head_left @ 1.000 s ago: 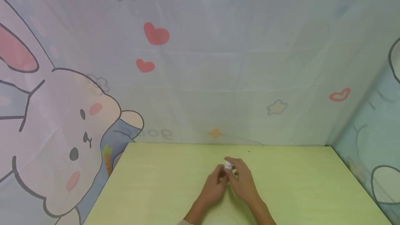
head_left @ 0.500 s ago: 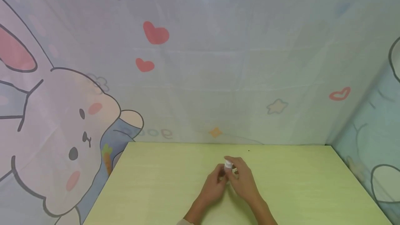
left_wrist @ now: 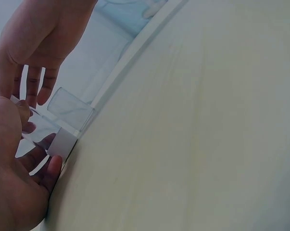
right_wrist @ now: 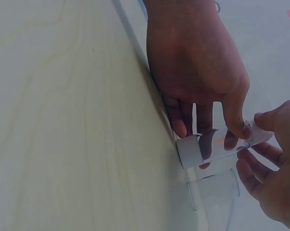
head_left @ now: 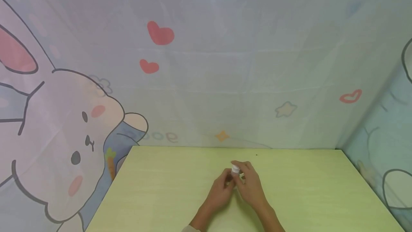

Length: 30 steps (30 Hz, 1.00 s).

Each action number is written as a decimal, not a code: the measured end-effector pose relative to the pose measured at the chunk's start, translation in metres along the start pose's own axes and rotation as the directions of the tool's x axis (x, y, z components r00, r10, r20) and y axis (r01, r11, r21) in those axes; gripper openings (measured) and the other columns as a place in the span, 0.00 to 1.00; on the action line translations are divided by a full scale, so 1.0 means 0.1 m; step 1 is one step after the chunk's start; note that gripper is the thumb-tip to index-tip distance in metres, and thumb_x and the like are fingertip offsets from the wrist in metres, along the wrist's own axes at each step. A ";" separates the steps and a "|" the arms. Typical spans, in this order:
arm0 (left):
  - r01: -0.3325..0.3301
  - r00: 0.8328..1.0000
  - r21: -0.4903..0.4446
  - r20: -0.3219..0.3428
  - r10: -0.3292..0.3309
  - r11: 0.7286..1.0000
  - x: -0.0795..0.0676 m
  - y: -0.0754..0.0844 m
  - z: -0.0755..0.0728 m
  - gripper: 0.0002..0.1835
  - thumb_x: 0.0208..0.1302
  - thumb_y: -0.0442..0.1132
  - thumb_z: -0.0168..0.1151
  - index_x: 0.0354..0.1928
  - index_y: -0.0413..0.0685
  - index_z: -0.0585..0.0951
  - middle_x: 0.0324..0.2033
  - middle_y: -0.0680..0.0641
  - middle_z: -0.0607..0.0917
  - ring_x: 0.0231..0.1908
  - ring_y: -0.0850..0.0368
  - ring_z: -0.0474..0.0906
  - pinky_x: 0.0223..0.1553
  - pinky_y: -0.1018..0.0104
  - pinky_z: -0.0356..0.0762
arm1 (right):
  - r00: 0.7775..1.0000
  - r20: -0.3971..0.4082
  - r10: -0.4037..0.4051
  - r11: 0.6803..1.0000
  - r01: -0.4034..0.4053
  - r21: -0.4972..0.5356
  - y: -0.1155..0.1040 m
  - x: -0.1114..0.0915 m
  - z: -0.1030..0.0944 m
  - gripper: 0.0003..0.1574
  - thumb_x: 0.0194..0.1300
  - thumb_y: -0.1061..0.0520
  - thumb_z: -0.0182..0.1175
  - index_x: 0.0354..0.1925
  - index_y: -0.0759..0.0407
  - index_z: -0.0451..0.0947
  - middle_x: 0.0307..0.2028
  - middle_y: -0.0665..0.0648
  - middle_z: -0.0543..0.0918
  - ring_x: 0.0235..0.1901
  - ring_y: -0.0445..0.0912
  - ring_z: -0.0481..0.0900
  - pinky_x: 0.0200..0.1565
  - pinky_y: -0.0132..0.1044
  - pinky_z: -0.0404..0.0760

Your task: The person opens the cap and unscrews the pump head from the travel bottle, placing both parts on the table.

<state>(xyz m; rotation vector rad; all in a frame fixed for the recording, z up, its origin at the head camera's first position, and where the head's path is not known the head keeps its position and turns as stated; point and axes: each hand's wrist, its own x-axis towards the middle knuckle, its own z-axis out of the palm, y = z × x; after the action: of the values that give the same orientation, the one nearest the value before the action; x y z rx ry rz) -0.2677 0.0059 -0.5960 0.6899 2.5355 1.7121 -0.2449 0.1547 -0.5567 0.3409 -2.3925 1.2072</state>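
Note:
A small clear cylindrical bottle [right_wrist: 221,144] with a white base band [left_wrist: 64,143] and a white top [head_left: 235,169] stands upright between the hands, its base right at the table surface. The left hand [head_left: 220,192] grips the clear body low down, with the thumb on one side and fingers behind. Around the white top, the right hand [head_left: 251,188] pinches with thumb and fingers, overlapping part of it. A clear cup-like cylinder [left_wrist: 70,108] is beside the bottle on the right-hand side; in the head view the right hand mostly hides it.
The pale wooden table [head_left: 161,185] reaches back to a hanging printed cloth [head_left: 206,63] with hearts, stars and a rabbit. A tiny dark speck [head_left: 256,155] lies near the back edge. More cloth [head_left: 392,135] hangs along the right side.

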 end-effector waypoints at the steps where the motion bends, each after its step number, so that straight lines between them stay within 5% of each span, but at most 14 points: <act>1: 0.001 1.000 0.001 0.000 -0.001 1.000 0.00 0.00 0.00 0.15 0.83 0.53 0.55 0.64 0.62 0.77 0.56 0.55 0.87 0.56 0.60 0.82 0.52 0.62 0.81 | 1.000 0.004 0.002 1.000 -0.002 0.002 0.00 0.00 0.00 0.21 0.74 0.61 0.67 0.63 0.56 0.82 0.49 0.54 0.81 0.46 0.46 0.80 0.44 0.45 0.85; 30: -0.009 1.000 -0.002 0.016 0.009 1.000 -0.01 -0.01 0.00 0.18 0.83 0.56 0.53 0.66 0.61 0.76 0.58 0.54 0.85 0.60 0.57 0.81 0.54 0.60 0.82 | 0.998 0.051 -0.042 0.999 0.042 0.011 -0.02 0.00 -0.07 0.25 0.73 0.62 0.66 0.66 0.57 0.81 0.52 0.56 0.83 0.48 0.46 0.78 0.47 0.46 0.84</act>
<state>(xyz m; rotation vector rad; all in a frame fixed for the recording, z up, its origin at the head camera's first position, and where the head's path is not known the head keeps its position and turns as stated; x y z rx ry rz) -0.2675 0.0055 -0.5971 0.7134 2.5237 1.7046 -0.2425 0.1591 -0.5519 0.4283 -2.4114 1.2057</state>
